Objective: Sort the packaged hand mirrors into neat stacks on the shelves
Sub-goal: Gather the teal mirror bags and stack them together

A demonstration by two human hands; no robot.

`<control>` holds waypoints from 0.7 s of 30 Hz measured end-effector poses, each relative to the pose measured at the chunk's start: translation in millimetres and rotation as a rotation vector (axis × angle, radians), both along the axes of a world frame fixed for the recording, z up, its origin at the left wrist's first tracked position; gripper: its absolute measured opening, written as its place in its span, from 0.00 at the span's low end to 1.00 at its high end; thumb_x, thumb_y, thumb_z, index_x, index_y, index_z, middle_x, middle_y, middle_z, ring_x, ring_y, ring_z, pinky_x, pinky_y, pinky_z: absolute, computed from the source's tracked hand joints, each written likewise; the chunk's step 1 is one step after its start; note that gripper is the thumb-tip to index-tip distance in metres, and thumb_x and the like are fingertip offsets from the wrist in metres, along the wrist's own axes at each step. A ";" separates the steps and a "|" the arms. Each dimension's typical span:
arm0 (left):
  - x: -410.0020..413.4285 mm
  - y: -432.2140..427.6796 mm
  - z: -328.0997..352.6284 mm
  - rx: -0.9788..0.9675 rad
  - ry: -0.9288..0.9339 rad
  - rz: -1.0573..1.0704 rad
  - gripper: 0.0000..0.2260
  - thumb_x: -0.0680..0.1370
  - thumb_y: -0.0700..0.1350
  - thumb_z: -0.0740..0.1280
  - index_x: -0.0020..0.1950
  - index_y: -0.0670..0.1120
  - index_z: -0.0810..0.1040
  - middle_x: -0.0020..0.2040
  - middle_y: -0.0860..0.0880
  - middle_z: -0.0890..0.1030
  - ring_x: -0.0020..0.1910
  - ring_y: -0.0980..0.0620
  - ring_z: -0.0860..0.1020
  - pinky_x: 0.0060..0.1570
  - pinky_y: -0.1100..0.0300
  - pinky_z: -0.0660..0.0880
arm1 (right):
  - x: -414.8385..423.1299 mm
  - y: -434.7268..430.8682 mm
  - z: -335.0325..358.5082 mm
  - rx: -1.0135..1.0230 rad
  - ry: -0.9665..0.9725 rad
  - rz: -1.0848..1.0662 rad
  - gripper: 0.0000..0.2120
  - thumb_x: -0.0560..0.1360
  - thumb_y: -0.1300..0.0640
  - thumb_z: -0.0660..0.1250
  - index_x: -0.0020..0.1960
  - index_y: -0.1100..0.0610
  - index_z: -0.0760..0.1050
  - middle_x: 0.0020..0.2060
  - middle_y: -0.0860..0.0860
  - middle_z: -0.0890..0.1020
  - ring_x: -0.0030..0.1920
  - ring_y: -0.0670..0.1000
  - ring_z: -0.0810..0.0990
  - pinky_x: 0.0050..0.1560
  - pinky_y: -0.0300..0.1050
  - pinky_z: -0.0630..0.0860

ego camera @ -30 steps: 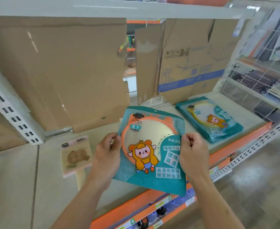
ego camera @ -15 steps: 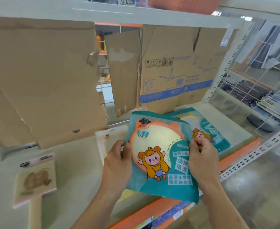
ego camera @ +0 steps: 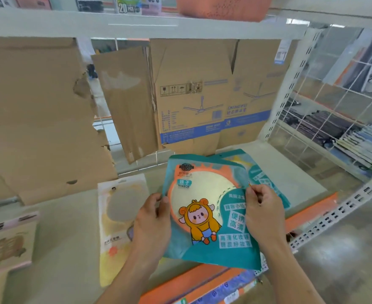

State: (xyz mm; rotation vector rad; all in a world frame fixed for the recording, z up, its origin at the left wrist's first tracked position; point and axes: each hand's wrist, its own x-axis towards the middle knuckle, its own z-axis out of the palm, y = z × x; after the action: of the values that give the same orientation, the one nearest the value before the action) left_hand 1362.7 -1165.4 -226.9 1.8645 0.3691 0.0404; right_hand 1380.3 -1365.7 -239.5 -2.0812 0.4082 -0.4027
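Left hand (ego camera: 152, 218): grips the left edge of the teal plastic packet with a round mirror and a cartoon figure in yellow (ego camera: 209, 207), thumb on the front face; right hand (ego camera: 264, 213): pinches the right edge of the same packet, fingers curled over it. The packet is held face up and slightly tilted above the front of the pale shelf (ego camera: 60, 227), over its orange front lip (ego camera: 308, 216); whether its far edge touches anything cannot be told.

Just left of it a pale yellow flat packet (ego camera: 117, 216) lies on the shelf; further left lies a pink-edged packet with a brown print (ego camera: 7, 240), well apart. Behind the held packet, partly hidden by it, lies a stack of matching teal packets (ego camera: 266, 172).

Judgement: the step in hand is laying this packet on the teal stack; both hands should keep it level, turn it to the stack's angle, square the corners before letting go, and lower rather than drop it, since slick plastic is likely to slide.

At the rear stand brown cardboard cartons (ego camera: 202, 95); a white wire mesh panel (ego camera: 334, 110) closes the right side.
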 end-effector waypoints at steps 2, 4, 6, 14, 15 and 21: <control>2.5 -16.6 1.6 0.025 -0.009 0.023 0.06 0.82 0.48 0.56 0.50 0.52 0.72 0.43 0.55 0.77 0.43 0.59 0.74 0.42 0.61 0.73 | 7.9 -14.9 0.6 0.013 -0.011 0.025 0.07 0.80 0.53 0.60 0.44 0.52 0.73 0.40 0.49 0.80 0.40 0.49 0.79 0.40 0.51 0.78; 4.6 -34.6 2.3 0.025 -0.023 0.054 0.06 0.82 0.47 0.57 0.49 0.51 0.73 0.43 0.52 0.78 0.42 0.57 0.75 0.43 0.55 0.75 | 16.9 -31.9 1.9 0.006 -0.024 0.054 0.08 0.79 0.54 0.60 0.43 0.53 0.73 0.39 0.49 0.80 0.40 0.50 0.79 0.41 0.50 0.76; 7.0 -53.0 3.1 0.002 -0.013 0.088 0.07 0.82 0.46 0.57 0.49 0.51 0.74 0.43 0.50 0.80 0.41 0.53 0.78 0.43 0.52 0.77 | 26.1 -49.5 4.0 -0.003 -0.028 0.084 0.08 0.79 0.55 0.60 0.43 0.54 0.74 0.39 0.48 0.79 0.40 0.49 0.78 0.40 0.48 0.75; 21.5 -109.5 -5.7 -0.073 0.037 0.139 0.07 0.81 0.47 0.59 0.50 0.53 0.76 0.43 0.49 0.83 0.42 0.48 0.81 0.45 0.47 0.80 | 61.3 -105.0 4.2 -0.006 0.016 0.182 0.06 0.79 0.58 0.61 0.46 0.55 0.76 0.40 0.47 0.80 0.41 0.44 0.77 0.36 0.38 0.69; 22.9 -113.6 -8.0 -0.072 0.043 0.139 0.07 0.81 0.48 0.59 0.49 0.54 0.76 0.43 0.50 0.83 0.42 0.49 0.82 0.45 0.47 0.80 | 64.9 -108.9 4.7 0.000 0.025 0.193 0.06 0.78 0.58 0.61 0.46 0.55 0.76 0.40 0.47 0.80 0.41 0.44 0.77 0.36 0.37 0.69; 34.7 -130.8 -19.6 0.007 0.072 0.126 0.08 0.82 0.47 0.57 0.53 0.53 0.76 0.42 0.50 0.82 0.39 0.53 0.81 0.35 0.58 0.77 | 84.7 -127.6 3.3 -0.030 0.116 0.261 0.04 0.79 0.58 0.61 0.47 0.54 0.75 0.40 0.45 0.78 0.39 0.38 0.74 0.32 0.32 0.65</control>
State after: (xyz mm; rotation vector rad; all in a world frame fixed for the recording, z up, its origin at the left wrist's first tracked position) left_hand 1397.4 -1296.3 -246.4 1.8506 0.5369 0.0602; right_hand 1465.0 -1493.2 -236.2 -2.1594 0.1948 -0.1346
